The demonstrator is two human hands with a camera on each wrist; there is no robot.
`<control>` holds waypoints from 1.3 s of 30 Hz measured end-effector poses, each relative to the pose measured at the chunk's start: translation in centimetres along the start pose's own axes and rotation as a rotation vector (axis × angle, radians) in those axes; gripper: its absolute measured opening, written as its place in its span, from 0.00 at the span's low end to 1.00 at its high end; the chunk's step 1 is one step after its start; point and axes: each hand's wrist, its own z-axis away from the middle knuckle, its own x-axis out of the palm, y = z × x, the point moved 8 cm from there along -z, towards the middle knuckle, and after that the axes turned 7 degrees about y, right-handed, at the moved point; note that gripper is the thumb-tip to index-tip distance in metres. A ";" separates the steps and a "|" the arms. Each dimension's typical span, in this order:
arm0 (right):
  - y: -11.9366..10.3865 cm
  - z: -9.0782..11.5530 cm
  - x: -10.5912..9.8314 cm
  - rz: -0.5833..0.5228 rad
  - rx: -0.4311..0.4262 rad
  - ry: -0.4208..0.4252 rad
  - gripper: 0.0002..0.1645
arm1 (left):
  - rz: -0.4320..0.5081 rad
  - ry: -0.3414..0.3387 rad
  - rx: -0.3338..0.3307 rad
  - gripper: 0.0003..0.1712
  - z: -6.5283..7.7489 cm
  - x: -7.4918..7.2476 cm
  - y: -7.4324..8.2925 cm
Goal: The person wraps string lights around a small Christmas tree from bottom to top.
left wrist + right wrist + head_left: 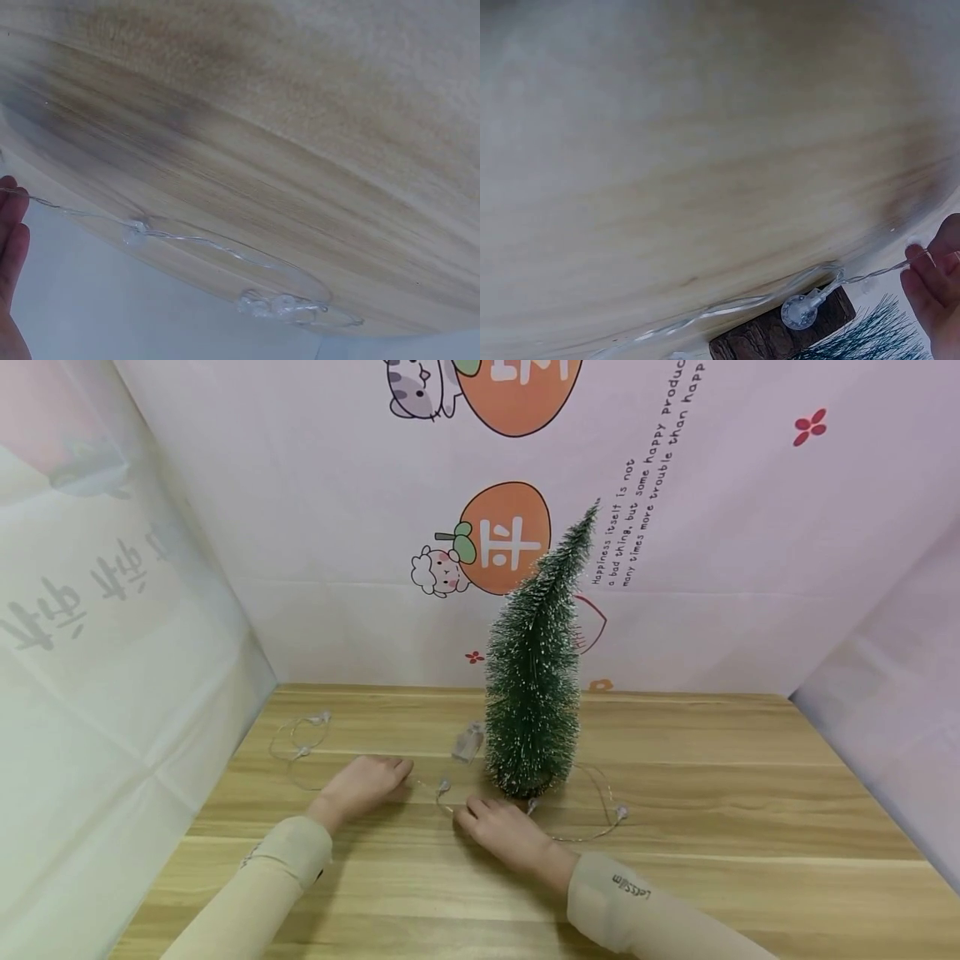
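A string of fairy lights with clear round bulbs runs across the table. My left hand (367, 785) pinches its thin wire, and loops with several bulbs (135, 232) trail away to the left. Just in front of a small frosted green Christmas tree (534, 685), my right hand (504, 833) pinches another stretch of the wire. Between the hands, one bulb (445, 786) hangs on the span. In the right wrist view, a bulb (799, 312) lies against the tree's dark brown base (757, 341), and the wire goes on to the right fingers (922, 281).
A small translucent box (468, 742), probably the battery case, lies left of the tree. More wire and a bulb (621, 812) curve around the tree's right side. Printed cloth (337, 527) hangs behind the wooden table (712, 893) and along both sides.
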 end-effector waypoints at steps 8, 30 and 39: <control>0.5 -0.1 -0.3 -0.012 0.021 -0.019 0.19 | -0.043 0.019 0.030 0.10 -0.1 -0.8 -0.3; 1.0 -0.8 -3.4 0.059 -0.081 0.198 0.20 | -0.139 0.230 0.111 0.18 -0.3 -3.5 -1.5; 1.4 -1.0 -5.3 0.041 -0.126 0.334 0.18 | -0.171 0.323 0.100 0.24 -0.3 -5.5 -2.7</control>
